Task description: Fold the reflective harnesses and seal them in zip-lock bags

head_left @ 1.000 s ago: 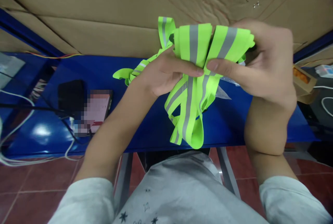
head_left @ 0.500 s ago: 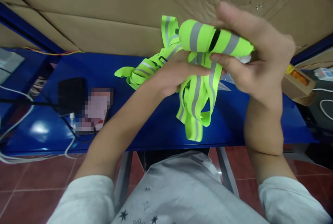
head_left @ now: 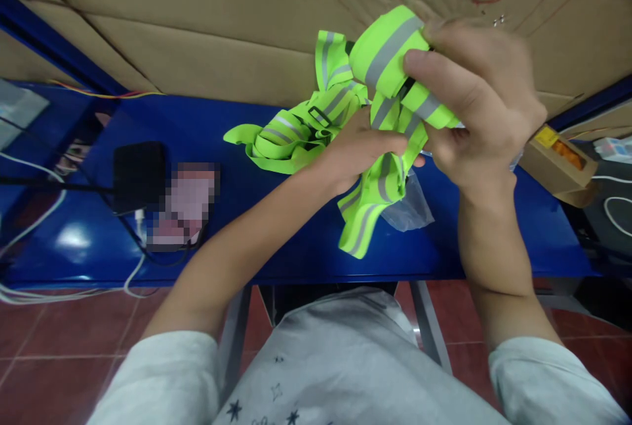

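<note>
Two-handed hold on a fluorescent yellow-green strap bundle (head_left: 388,50) with a grey stripe running along its middle; places are given relative to the strap pile (head_left: 291,139), a heap of like webbing on the blue worktop (head_left: 316,250). The bundle is held up to the right of the pile, folded in layers, with a black band partly visible at its middle. Right hand (head_left: 486,93): grip closed on the right part of the bundle, the thumb pressed along the striped face. Left hand (head_left: 365,149): just right of the pile, grip closed around the webbing below the folded part; loose tails (head_left: 365,231) hang from it toward the person. The pile itself carries a black buckle (head_left: 320,116) on its upper side; an upright loop (head_left: 330,60) stands at its far right end, and whether this joins the bundle cannot be told. Right of the pile and nearer the person lies a clear plastic bag (head_left: 412,204), partly behind the tails. Well to the pile's right is an open cardboard box (head_left: 563,162) with orange contents. To its left are a pixelated flat item (head_left: 190,204) and, farther left, a black case (head_left: 138,175). Behind the pile rises a brown cardboard sheet (head_left: 197,0).
</note>
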A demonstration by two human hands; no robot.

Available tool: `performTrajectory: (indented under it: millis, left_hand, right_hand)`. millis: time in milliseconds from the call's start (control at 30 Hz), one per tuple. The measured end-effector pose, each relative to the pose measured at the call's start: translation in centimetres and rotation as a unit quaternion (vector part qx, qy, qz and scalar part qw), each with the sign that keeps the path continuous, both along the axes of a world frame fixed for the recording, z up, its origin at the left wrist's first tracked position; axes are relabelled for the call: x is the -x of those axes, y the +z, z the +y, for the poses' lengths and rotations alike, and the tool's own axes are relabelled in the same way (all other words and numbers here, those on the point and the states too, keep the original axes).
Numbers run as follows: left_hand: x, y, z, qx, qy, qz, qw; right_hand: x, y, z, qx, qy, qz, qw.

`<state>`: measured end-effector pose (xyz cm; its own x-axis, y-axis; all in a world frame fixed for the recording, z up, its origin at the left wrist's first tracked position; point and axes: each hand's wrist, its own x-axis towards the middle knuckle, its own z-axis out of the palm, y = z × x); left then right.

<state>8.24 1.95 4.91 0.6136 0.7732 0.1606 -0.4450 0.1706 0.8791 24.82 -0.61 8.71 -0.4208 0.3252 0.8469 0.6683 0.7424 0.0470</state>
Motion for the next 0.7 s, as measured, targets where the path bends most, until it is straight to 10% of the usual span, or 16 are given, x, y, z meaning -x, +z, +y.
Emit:
performTrajectory:
  millis: [300, 700]
  left_hand:
    - [1.3, 0.1, 0.8, 0.010, -0.196, 0.007, 0.981]
    - [1.4, 0.4, 1.2, 0.005, -0.174, -0.043, 0.984]
  right_hand:
    - [-1.0, 0.3, 1.3, -0.067, 0.026, -0.050, 0.996]
    - [-1.2, 1.7, -0.2, -0.046, 0.023, -0.022, 0.998]
